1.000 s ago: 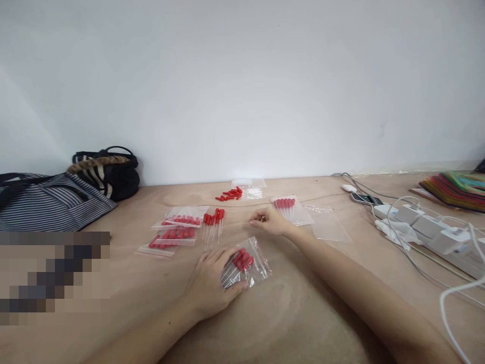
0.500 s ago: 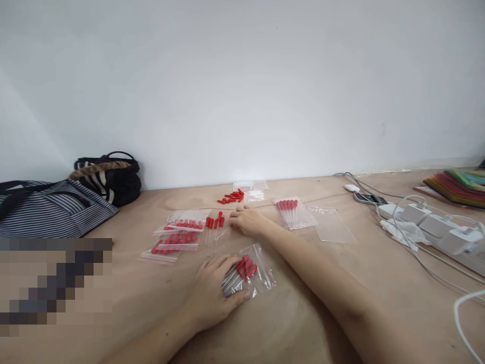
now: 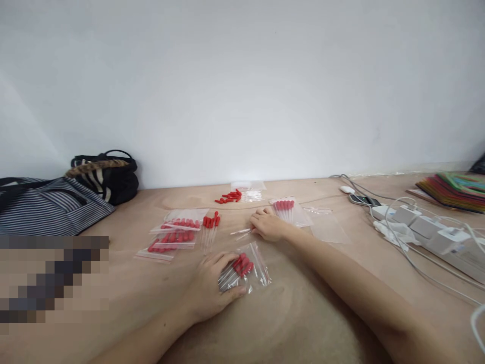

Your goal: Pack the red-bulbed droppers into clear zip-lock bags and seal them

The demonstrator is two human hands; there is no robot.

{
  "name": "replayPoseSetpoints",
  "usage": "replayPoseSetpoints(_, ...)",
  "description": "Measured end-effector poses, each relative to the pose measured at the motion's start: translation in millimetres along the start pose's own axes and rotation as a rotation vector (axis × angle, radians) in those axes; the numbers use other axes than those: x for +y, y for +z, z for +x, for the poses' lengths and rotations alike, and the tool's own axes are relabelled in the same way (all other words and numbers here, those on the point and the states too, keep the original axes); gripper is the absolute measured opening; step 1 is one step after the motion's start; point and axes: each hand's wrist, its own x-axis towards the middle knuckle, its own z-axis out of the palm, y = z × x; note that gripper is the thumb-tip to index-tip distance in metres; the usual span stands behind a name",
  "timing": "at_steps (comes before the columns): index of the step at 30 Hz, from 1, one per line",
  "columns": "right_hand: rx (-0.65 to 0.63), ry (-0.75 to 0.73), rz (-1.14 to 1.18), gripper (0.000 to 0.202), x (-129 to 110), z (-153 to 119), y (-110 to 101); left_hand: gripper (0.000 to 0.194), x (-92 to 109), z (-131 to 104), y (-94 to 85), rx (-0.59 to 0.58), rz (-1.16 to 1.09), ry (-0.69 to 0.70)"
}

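My left hand (image 3: 210,283) lies around the near zip bag of droppers (image 3: 242,265), thumb on the near side and fingers over the far side. Red bulbs and clear stems show through this bag. Clear dropper stems (image 3: 241,232) stick out leftward from my closed right hand (image 3: 267,224); their bulb ends are hidden by the fingers. Between the hands and the bags at left, a few loose droppers (image 3: 210,222) lie side by side, bulbs away from me. Just beyond my right hand is another bag of droppers (image 3: 291,211).
Stacked bags of droppers (image 3: 174,236) lie at left. Loose red bulbs (image 3: 229,196) and a bag with clear stems (image 3: 253,194) sit near the wall. A flat clear bag (image 3: 329,226), chargers (image 3: 432,230) and cables occupy the right; a striped bag (image 3: 56,207) stands far left.
My right hand has moved to the right, away from the loose droppers, with the clear stems in its fingers. My left hand stays on the near bag.
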Motion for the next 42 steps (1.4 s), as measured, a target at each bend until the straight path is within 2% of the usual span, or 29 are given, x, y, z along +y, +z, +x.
replayPoseSetpoints(5, 0.056, 0.142, 0.118, 0.014, 12.1, -47.6, -7.7, 0.047, 2.9, 9.9, -0.5, -0.023, -0.070, -0.008)
replayPoseSetpoints(7, 0.109, 0.174, 0.240, 0.013, 14.8, -68.9, -10.2, 0.047, 3.6, 14.9, -1.2, -0.040, -0.077, 0.001)
replayPoseSetpoints(10, 0.160, 0.178, 0.438, 0.011, 15.0, -95.0, -12.5, 0.049, 2.6, 19.5, -1.5, -0.049, -0.069, 0.010)
replayPoseSetpoints(13, 0.127, 0.156, 0.485, 0.011, 13.3, -108.6, -13.7, 0.050, 0.7, 19.6, -1.1, -0.054, -0.062, 0.005)
replayPoseSetpoints(25, 0.004, 0.076, 0.510, 0.012, 6.1, -107.1, -21.6, 0.049, 2.2, 18.9, -2.5, -0.070, -0.057, 0.000)
replayPoseSetpoints(35, 0.032, 0.080, 0.636, 0.016, 6.6, -108.9, -25.6, 0.050, 2.2, 19.8, -1.8, -0.070, -0.056, -0.005)
replayPoseSetpoints(42, 0.029, 0.026, 0.707, 0.023, -4.5, -97.9, -15.9, 0.051, 1.7, 19.9, -1.3, -0.069, -0.051, 0.012)
